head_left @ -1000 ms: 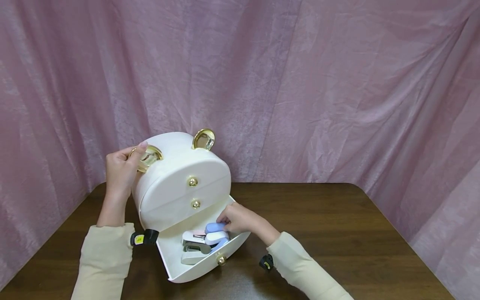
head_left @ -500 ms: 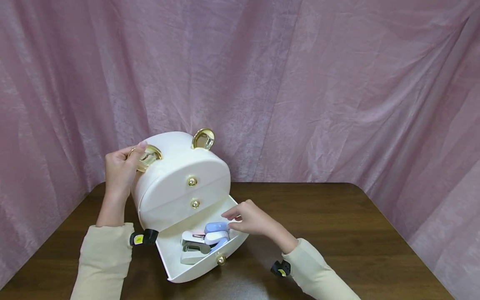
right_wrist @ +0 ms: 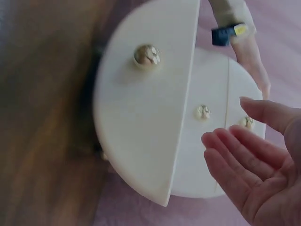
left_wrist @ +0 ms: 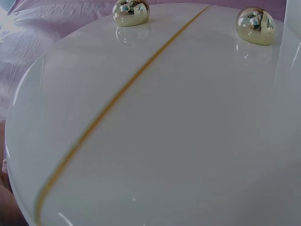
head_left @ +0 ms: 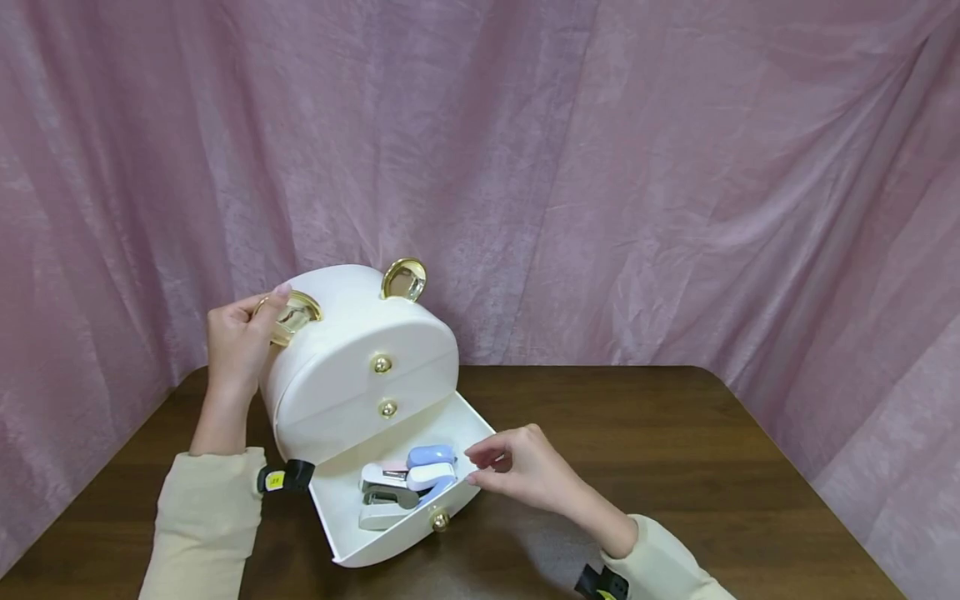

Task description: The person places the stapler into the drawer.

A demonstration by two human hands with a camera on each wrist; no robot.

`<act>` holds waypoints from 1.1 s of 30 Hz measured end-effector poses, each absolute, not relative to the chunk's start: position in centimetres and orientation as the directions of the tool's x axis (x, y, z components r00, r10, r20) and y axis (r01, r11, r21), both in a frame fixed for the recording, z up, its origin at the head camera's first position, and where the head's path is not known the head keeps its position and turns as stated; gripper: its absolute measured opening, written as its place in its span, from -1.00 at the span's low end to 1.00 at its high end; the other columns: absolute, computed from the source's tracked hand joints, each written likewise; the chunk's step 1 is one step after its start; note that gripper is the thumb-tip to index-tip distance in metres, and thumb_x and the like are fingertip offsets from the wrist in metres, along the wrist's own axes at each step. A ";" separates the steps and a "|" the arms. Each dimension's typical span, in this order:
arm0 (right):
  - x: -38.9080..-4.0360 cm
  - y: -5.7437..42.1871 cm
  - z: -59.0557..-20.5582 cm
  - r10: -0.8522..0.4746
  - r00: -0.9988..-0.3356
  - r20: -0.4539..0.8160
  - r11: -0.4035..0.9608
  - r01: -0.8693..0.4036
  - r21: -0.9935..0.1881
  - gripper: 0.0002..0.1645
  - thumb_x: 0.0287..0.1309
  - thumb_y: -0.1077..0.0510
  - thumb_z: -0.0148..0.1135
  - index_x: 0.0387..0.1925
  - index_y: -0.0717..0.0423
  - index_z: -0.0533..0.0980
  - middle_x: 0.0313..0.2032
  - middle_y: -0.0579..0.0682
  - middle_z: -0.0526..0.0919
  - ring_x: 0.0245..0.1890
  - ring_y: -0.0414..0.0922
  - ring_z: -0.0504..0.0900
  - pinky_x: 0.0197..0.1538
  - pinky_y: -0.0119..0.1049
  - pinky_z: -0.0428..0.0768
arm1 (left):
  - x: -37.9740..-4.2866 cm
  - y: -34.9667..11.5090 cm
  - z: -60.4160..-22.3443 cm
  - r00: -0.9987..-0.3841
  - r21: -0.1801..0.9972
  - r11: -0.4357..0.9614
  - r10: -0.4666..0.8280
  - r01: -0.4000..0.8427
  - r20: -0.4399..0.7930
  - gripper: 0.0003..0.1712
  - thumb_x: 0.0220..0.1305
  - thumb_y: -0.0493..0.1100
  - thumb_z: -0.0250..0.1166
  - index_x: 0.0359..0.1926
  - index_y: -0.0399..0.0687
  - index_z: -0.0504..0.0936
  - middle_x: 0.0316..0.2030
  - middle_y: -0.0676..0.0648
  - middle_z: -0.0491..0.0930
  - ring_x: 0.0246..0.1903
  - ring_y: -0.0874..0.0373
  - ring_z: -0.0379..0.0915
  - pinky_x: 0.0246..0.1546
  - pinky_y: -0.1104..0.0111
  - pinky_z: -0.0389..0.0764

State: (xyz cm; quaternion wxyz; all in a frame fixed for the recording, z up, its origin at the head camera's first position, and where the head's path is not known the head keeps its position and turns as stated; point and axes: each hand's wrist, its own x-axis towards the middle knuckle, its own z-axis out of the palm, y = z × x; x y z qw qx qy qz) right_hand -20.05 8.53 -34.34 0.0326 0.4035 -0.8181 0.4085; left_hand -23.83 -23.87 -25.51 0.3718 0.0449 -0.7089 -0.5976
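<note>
A white rounded storage box (head_left: 360,354) with gold ears stands at the left of the table, its bottom drawer (head_left: 337,512) pulled out. My left hand (head_left: 234,350) grips the box's left gold ear (head_left: 303,315), thumb on the front. Small staplers lie together in the drawer, among them a blue one (head_left: 431,455), a white one (head_left: 427,476) and one with a grey-green top (head_left: 393,495). Just off the drawer's right front edge, my right hand (head_left: 532,468) holds nothing. Its fingers are loosely bent and apart from the thumb in the right wrist view.
The brown wooden table (head_left: 637,433) extends to the right of the box. A gold knob (head_left: 439,521) sticks out from the drawer front, and two more sit on the closed drawers above. Pink curtains (head_left: 600,183) hang behind the table.
My right hand has come up off the blue stapler and drawn back toward the lower right, past the drawer's edge. The staplers stay in the drawer; my left hand keeps its grip on the ear.
</note>
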 end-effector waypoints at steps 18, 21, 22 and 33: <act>-18.3 7.2 -37.3 -0.707 -0.663 0.245 0.462 -0.696 -0.550 -0.88 -0.13 0.15 0.39 -0.55 0.14 0.63 -0.64 -0.19 0.61 -0.63 -0.57 0.36 -0.53 -0.69 0.38 | -23.7 -24.0 -25.4 -0.723 0.889 0.246 -0.516 0.387 0.458 -0.73 0.10 -0.11 0.32 -0.68 0.29 0.59 -0.72 0.25 0.54 -0.68 0.40 0.36 -0.71 0.62 0.38; -18.3 6.8 -37.6 -0.718 -0.658 0.225 0.485 -0.705 -0.517 -0.88 -0.14 0.14 0.39 -0.54 0.12 0.64 -0.64 -0.19 0.62 -0.63 -0.57 0.36 -0.53 -0.71 0.35 | -23.7 -24.0 -25.4 -0.722 0.888 0.255 -0.517 0.382 0.459 -0.72 0.10 -0.10 0.32 -0.70 0.29 0.58 -0.73 0.26 0.53 -0.68 0.40 0.36 -0.70 0.62 0.38; -18.3 6.6 -37.7 -0.721 -0.658 0.217 0.490 -0.705 -0.513 -0.86 -0.14 0.14 0.39 -0.52 0.14 0.65 -0.63 -0.19 0.62 -0.62 -0.56 0.37 -0.52 -0.71 0.35 | -23.8 -24.0 -25.4 -0.722 0.888 0.257 -0.517 0.381 0.459 -0.72 0.10 -0.10 0.32 -0.70 0.30 0.58 -0.74 0.26 0.52 -0.68 0.40 0.36 -0.70 0.62 0.38; -18.2 5.0 -38.3 -0.733 -0.646 0.216 0.555 -0.750 -0.359 -0.71 -0.17 0.11 0.40 -0.81 -0.04 0.48 -0.83 -0.33 0.36 -0.74 -0.55 0.17 -0.64 -0.68 0.18 | -23.8 -23.8 -25.4 -0.721 0.885 0.251 -0.513 0.393 0.466 -0.72 0.10 -0.10 0.33 -0.70 0.29 0.59 -0.73 0.26 0.54 -0.65 0.40 0.38 -0.67 0.63 0.39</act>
